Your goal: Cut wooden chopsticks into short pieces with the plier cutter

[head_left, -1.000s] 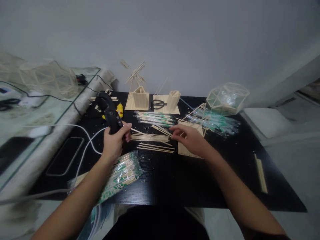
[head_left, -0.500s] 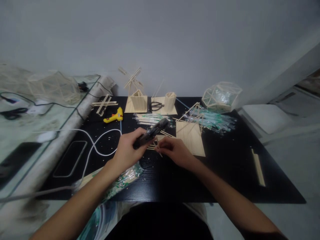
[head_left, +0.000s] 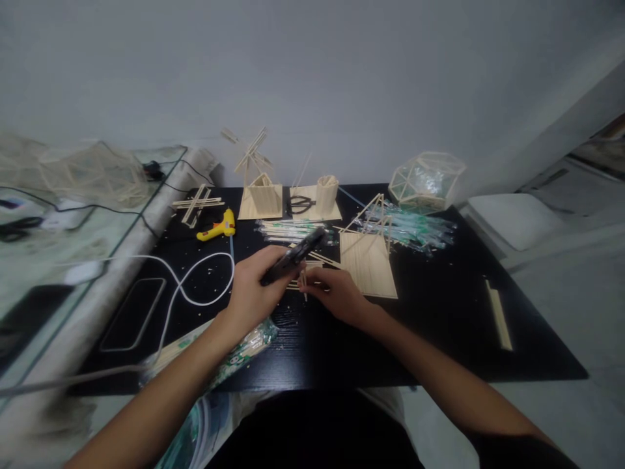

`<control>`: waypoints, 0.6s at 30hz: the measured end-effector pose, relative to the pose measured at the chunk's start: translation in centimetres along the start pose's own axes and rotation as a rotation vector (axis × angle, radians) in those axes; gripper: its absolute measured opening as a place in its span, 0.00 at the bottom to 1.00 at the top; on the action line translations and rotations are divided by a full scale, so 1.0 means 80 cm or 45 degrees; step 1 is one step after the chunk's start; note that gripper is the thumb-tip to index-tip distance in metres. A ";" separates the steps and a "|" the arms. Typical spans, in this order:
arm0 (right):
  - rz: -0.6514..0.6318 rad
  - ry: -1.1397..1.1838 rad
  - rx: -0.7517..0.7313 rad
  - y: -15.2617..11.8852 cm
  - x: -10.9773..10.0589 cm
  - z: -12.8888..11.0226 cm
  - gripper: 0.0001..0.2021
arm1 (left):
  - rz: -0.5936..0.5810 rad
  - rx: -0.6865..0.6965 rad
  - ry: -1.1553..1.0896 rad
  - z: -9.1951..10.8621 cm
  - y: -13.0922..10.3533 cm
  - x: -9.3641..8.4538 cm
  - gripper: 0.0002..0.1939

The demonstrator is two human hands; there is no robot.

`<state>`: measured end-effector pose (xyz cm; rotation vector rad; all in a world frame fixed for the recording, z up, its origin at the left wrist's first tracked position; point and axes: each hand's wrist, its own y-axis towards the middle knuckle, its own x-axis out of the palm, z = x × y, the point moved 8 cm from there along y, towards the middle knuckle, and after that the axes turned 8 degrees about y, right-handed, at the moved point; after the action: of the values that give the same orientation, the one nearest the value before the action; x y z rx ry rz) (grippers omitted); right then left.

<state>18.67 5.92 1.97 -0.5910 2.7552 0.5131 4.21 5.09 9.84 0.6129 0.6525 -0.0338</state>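
My left hand [head_left: 256,280] is closed around a long black tool [head_left: 297,255], whose far end points up and to the right; most of its grip is hidden in my palm. Beside it, my right hand [head_left: 336,293] pinches a short thin wooden stick [head_left: 305,286] between thumb and fingertips, held just over the table. Several loose wooden sticks [head_left: 325,260] lie right behind my fingers, partly covered by both hands. A wooden board with a stick frame [head_left: 368,267] rests just right of them.
Along the back stand two wooden models on boards, one a windmill [head_left: 263,198], the other a round tower [head_left: 327,195] near black scissors [head_left: 301,204]. A yellow glue gun [head_left: 217,226], a white cable [head_left: 195,301] and a phone [head_left: 134,314] lie left. Bagged sticks [head_left: 410,227] sit back right.
The short stick in my right hand has turned from slanted to nearly upright, and that hand has shifted slightly left. My left hand keeps the black tool in about the same place.
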 end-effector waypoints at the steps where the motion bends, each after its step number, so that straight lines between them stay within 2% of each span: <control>1: -0.007 -0.018 -0.004 0.001 0.001 0.000 0.03 | 0.008 -0.039 -0.003 -0.004 0.000 0.001 0.05; 9: -0.116 -0.119 -0.053 0.000 0.008 0.001 0.04 | -0.013 -0.208 -0.064 -0.020 0.001 0.009 0.10; 18: -0.110 -0.161 -0.061 -0.001 0.007 0.005 0.04 | -0.116 -0.177 -0.063 -0.017 -0.002 0.010 0.09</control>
<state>18.28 5.82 1.37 -0.6617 2.5927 0.5771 4.06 5.82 8.41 0.4470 0.6292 -0.0873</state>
